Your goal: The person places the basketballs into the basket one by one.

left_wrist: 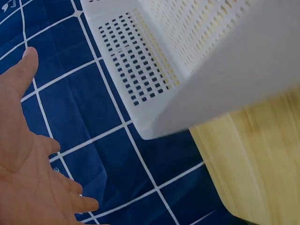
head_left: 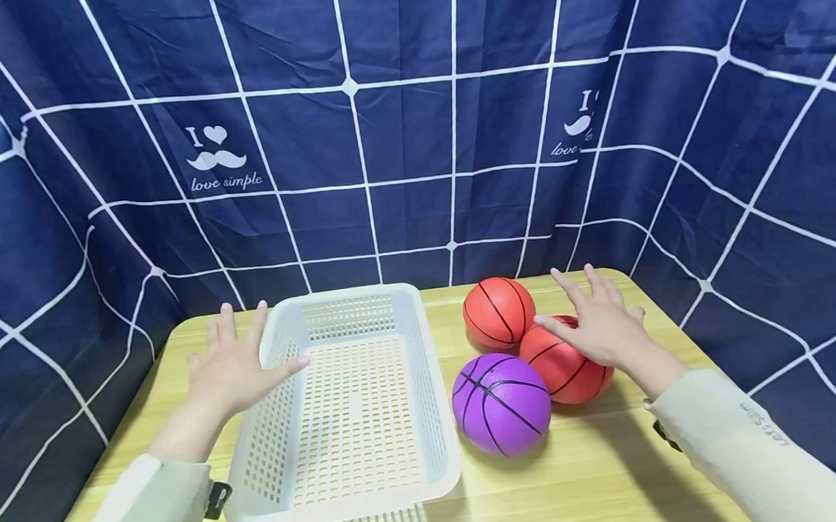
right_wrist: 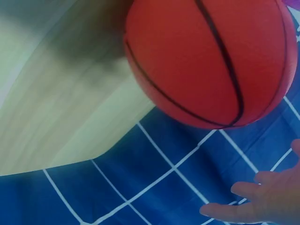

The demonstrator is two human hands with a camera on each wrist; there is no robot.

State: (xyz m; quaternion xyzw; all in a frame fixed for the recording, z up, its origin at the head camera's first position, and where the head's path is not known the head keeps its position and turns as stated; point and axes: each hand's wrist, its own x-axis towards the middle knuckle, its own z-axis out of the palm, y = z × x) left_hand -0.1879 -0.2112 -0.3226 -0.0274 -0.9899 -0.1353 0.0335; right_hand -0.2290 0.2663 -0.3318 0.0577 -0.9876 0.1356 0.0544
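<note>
My left hand (head_left: 232,371) is spread with straight fingers over the left side of a white perforated plastic basket (head_left: 449,453); it holds nothing. In the left wrist view the same hand (left_wrist: 33,150) appears apart from the basket wall (left_wrist: 140,61). On the right, my right hand (head_left: 600,321) is spread above a red ball with black seams (head_left: 567,364), partly covering it. The right wrist view shows a gap between that hand (right_wrist: 267,197) and a red ball (right_wrist: 201,61). A second red ball (head_left: 498,312) sits behind, and a purple ball (head_left: 502,405) lies in front, beside the basket.
Everything stands on a light wooden table (head_left: 494,510) with rounded back corners. Dark blue cloth with a white grid (head_left: 409,132) hangs behind and at both sides, close to the table edges.
</note>
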